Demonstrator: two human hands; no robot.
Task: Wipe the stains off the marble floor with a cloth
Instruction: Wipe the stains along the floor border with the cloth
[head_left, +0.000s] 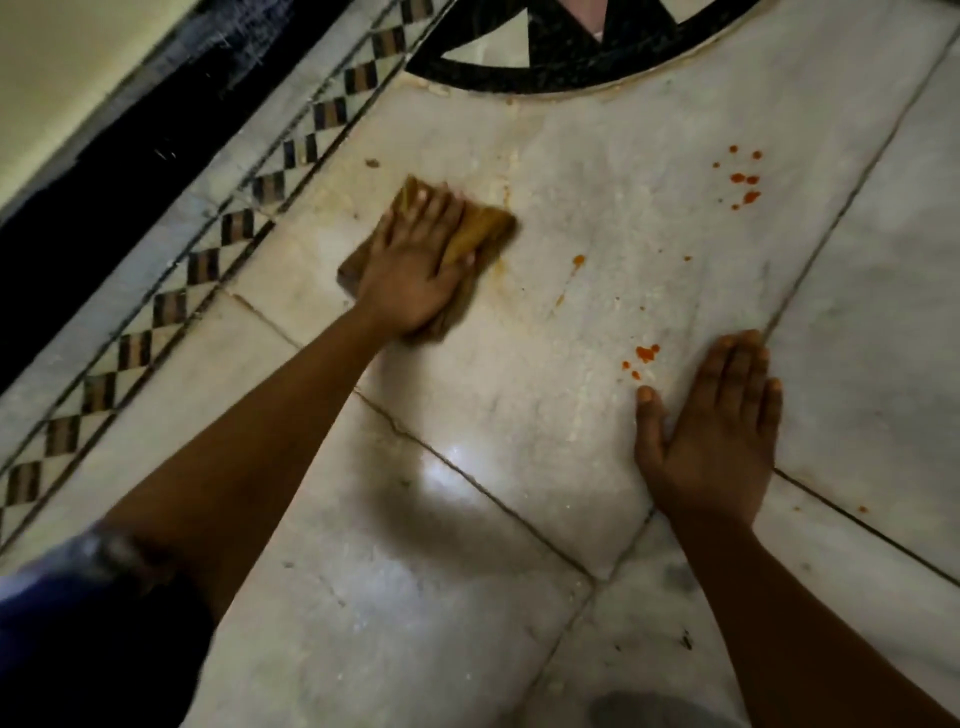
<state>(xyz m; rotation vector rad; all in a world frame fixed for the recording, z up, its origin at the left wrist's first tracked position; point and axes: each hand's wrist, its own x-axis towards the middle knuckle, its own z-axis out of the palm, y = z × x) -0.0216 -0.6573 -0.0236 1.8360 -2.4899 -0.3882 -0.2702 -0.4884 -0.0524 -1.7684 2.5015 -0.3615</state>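
Note:
A crumpled brown cloth (480, 234) lies on the white marble floor (545, 415) left of centre. My left hand (415, 265) presses flat on top of it, fingers spread and straight. Orange-red stains dot the slab: a cluster (743, 179) at the upper right, a drop (577, 260) just right of the cloth, and a splash (647, 353) near my right hand (711, 436). That hand lies flat on the marble with straight fingers, holding nothing. A faint yellowish smear (498, 267) edges the cloth.
A checkered inlay border (208, 260) runs diagonally along the left, with a dark skirting and wall (78, 208) beyond it. A black-and-white curved inlay (545, 62) lies at the top. Grout lines cross the slabs. A small orange spot (862, 509) sits far right.

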